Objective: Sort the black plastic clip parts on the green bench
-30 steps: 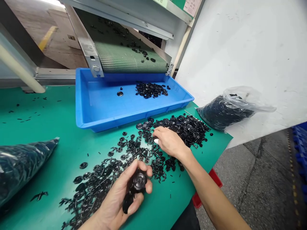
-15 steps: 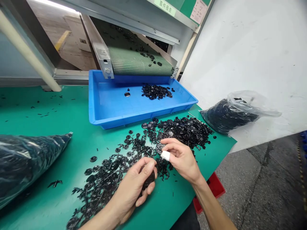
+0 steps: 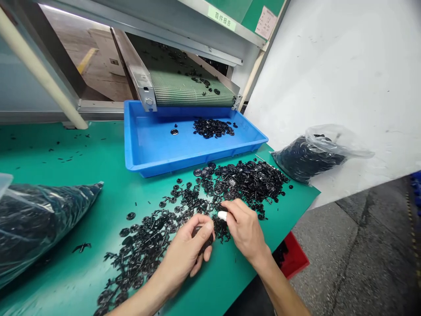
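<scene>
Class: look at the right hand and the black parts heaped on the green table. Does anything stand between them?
Nothing visible does. The right hand rests directly on the black parts, its fingertips among them; the left hand lies beside it, not between.

Right hand (image 3: 245,228): a second ago it lay flat on the heap of black parts (image 3: 250,177) in front of the blue tray (image 3: 194,145); half a second ago it was lifted off the heap, pinching a round disc at its fingertips; now it has come down to the near edge of the heap, fingertips among the loose pieces, the disc no longer visible. Left hand (image 3: 187,254): a second ago it was turned palm-up, showing a stack of black discs (image 3: 200,232); since then it has rolled palm-down, its grip closed over the stack, and moved toward the heap until thumb and right fingertips nearly meet.
</scene>
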`<control>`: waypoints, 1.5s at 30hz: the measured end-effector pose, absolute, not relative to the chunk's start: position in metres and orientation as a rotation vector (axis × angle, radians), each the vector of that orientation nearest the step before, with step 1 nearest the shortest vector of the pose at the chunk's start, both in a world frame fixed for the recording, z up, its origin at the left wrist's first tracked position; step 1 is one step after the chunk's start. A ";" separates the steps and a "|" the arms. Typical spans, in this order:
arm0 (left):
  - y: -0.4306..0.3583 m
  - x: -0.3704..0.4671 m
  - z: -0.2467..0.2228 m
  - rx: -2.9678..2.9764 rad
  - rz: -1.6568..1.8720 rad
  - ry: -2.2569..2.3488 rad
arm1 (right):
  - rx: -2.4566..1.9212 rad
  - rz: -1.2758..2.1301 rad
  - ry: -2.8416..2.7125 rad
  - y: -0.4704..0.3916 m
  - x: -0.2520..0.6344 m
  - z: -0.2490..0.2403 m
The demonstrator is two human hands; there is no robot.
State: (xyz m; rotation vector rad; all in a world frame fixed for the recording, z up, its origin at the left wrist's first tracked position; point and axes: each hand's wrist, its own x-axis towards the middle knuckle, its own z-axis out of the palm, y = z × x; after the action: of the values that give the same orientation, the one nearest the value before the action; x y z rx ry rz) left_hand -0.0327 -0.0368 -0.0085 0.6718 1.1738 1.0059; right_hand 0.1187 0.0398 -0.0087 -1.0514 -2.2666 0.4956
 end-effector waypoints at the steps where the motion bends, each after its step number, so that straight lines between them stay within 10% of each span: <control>1: -0.037 -0.033 -0.008 0.680 1.000 1.178 | -1.097 0.493 -2.238 0.040 0.120 -0.009; 12: -0.039 -0.031 -0.008 0.783 0.999 1.164 | -1.152 1.509 -1.575 0.031 0.110 -0.001; 45: -0.035 -0.065 0.018 1.099 0.692 1.202 | -0.808 1.109 -2.347 0.030 0.117 0.019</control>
State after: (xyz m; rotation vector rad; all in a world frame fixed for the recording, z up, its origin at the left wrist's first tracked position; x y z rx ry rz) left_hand -0.0649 -0.0346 0.0177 1.0990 1.2017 0.6922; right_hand 0.1174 0.0303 0.0193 -0.8082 -2.3473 1.1091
